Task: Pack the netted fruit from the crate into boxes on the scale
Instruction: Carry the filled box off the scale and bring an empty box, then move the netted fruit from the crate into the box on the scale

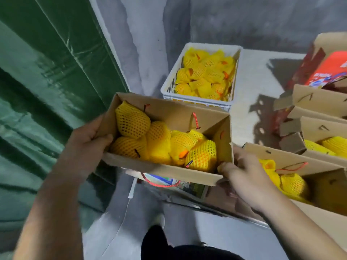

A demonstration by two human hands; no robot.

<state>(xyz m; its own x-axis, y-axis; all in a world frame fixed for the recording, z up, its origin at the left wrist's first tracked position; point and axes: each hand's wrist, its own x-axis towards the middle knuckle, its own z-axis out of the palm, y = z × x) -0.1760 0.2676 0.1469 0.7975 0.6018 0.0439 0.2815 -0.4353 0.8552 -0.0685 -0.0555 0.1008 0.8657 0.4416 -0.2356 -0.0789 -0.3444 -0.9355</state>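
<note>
An open cardboard box [174, 114] with red rope handles is held up in mid-air, tilted, between both hands. Several fruit in yellow foam nets [161, 143] fill its bottom. My left hand [88, 141] grips the box's left end, thumb over the rim. My right hand [244, 173] grips the right front corner, fingers curled on the wall. Behind it, a white plastic crate [202, 102] on the floor holds several more netted fruit [204, 72]. The scale is not clearly visible under the box.
To the right stand more open cardboard boxes [293, 158], some holding netted fruit [293, 182], and a red printed box [334, 68] at the back. A green tarp [47, 81] hangs on the left. Grey concrete floor lies below, with my shoe [157, 220].
</note>
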